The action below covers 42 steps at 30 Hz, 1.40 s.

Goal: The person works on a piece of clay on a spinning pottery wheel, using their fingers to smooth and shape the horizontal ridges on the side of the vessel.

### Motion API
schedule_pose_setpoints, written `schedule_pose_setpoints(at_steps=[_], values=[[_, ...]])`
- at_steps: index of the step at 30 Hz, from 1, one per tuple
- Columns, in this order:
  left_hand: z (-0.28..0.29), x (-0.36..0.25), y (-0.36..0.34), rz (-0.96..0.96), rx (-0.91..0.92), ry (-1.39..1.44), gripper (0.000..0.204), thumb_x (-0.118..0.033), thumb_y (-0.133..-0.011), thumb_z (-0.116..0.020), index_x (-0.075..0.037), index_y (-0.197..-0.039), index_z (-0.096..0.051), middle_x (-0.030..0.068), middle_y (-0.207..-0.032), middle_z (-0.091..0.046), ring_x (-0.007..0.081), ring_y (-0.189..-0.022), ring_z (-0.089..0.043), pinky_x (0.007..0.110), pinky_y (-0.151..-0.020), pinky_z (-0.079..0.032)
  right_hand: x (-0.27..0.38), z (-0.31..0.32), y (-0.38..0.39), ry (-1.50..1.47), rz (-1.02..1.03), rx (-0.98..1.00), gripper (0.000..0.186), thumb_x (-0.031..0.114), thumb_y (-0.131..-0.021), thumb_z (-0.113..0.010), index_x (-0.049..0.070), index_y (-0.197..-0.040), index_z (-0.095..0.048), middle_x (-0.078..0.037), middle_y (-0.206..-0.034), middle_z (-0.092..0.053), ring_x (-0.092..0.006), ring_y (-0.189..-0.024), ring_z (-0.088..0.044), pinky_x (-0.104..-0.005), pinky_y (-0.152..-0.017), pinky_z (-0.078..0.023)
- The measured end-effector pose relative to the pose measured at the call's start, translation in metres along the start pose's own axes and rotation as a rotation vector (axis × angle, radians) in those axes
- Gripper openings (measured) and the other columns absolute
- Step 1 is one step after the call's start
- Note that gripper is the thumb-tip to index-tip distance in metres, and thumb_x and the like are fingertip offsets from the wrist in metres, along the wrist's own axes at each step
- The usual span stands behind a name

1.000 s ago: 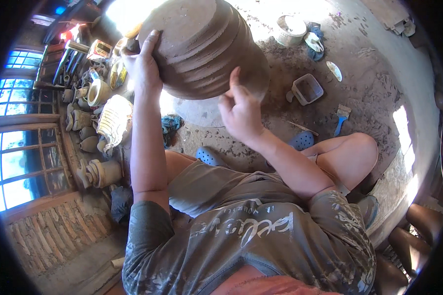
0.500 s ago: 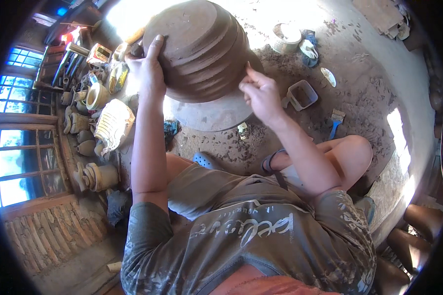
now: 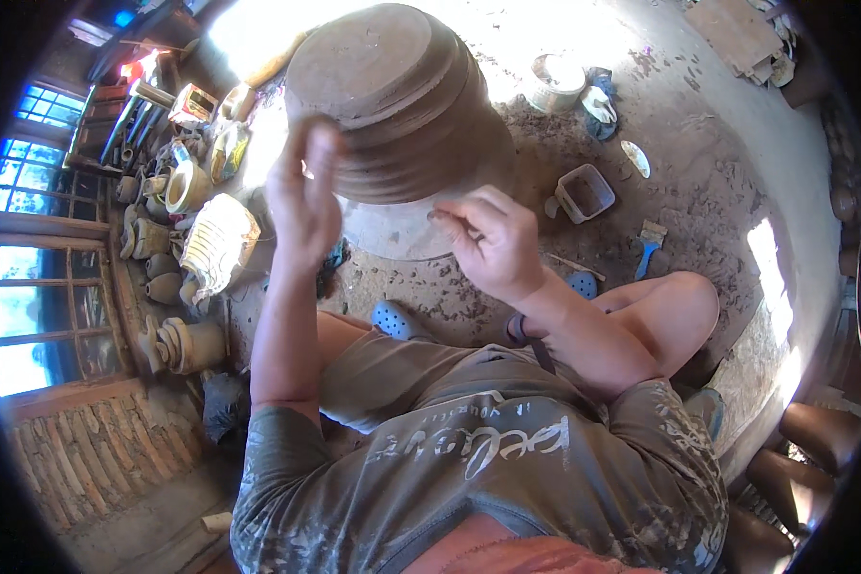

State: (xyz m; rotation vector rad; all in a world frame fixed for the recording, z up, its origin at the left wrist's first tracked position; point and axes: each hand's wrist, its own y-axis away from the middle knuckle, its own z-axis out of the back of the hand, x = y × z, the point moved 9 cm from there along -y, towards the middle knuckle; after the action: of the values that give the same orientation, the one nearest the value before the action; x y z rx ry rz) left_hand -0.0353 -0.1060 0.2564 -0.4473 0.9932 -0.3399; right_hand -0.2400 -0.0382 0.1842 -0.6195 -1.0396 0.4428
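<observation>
A large ribbed brown clay pot (image 3: 402,105) stands with its broad flat face up on a pale round board (image 3: 392,234) in front of me. My left hand (image 3: 304,196) is lifted off near the pot's left side, blurred by motion, its thumb and fingers apart and nothing visible in them. In front of the pot's lower right, my right hand (image 3: 497,239) is closed in a pinch. A small dark speck shows at its fingertips, too small to name. Neither hand visibly touches the pot.
To the right lie a clear plastic tub (image 3: 585,194), a blue-handled brush (image 3: 651,249), a white bucket (image 3: 555,83) and a white oval piece (image 3: 635,160). Small clay pots (image 3: 189,187) and a ribbed cream piece (image 3: 222,244) crowd the left. Blue clogs (image 3: 400,320) lie by my legs.
Both hands have come away from the pot toward me, the right one also moving left. The pot now sits lower and more upright on the board. A thin stick shows near my right wrist.
</observation>
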Motion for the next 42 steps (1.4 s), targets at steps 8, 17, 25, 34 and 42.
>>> schedule_pose_setpoints(at_steps=[8,17,25,34,42], values=[[-0.091,0.019,0.07,0.413,0.814,0.274,0.035,-0.031,-0.109,-0.062,0.003,-0.108,-0.072,0.0036,-0.081,-0.066,0.0114,-0.073,-0.06,0.031,-0.068,-0.052,0.014,0.002,0.0,0.097,0.294,0.162,0.031,0.007,-0.086,-0.078,-0.003,-0.114,-0.073,-0.013,-0.101,-0.071,-0.0304,-0.091,-0.07,-0.0388,-0.078,-0.059],[-0.096,0.037,0.077,0.41,0.732,0.401,0.034,-0.032,-0.107,-0.066,0.001,-0.103,-0.072,0.0011,-0.082,-0.066,0.0077,-0.079,-0.058,0.028,-0.074,-0.05,0.004,-0.001,0.001,-0.04,0.122,0.14,0.021,0.002,-0.085,-0.079,-0.001,-0.105,-0.074,-0.015,-0.098,-0.074,-0.0325,-0.087,-0.071,-0.0394,-0.077,-0.058],[0.011,0.019,0.014,0.142,-0.288,0.316,0.036,-0.034,-0.111,-0.056,0.001,-0.118,-0.061,0.0083,-0.108,-0.063,0.015,-0.103,-0.058,0.034,-0.092,-0.046,-0.066,0.02,0.0,-0.157,-0.345,-0.122,0.019,0.004,-0.089,-0.081,-0.001,-0.106,-0.077,-0.013,-0.097,-0.077,-0.0208,-0.084,-0.076,-0.0346,-0.075,-0.061],[0.0,0.081,-0.057,0.224,-0.388,0.375,0.085,-0.026,-0.088,-0.084,0.008,-0.146,-0.032,0.024,-0.141,-0.053,0.0288,-0.133,-0.053,0.04,-0.115,-0.04,-0.06,-0.001,-0.024,-0.038,-0.178,-0.103,0.013,0.007,-0.088,-0.082,0.0,-0.098,-0.078,-0.014,-0.095,-0.078,-0.0258,-0.084,-0.077,-0.0336,-0.076,-0.061],[0.005,0.098,-0.069,0.165,-0.312,0.534,0.076,-0.015,-0.084,-0.086,0.009,-0.139,-0.039,0.0219,-0.136,-0.061,0.0283,-0.123,-0.062,0.038,-0.112,-0.046,-0.046,-0.016,-0.032,0.043,0.028,-0.13,0.021,0.011,-0.081,-0.089,0.002,-0.08,-0.07,-0.011,-0.08,-0.073,-0.0272,-0.07,-0.071,-0.0366,-0.065,-0.058]])
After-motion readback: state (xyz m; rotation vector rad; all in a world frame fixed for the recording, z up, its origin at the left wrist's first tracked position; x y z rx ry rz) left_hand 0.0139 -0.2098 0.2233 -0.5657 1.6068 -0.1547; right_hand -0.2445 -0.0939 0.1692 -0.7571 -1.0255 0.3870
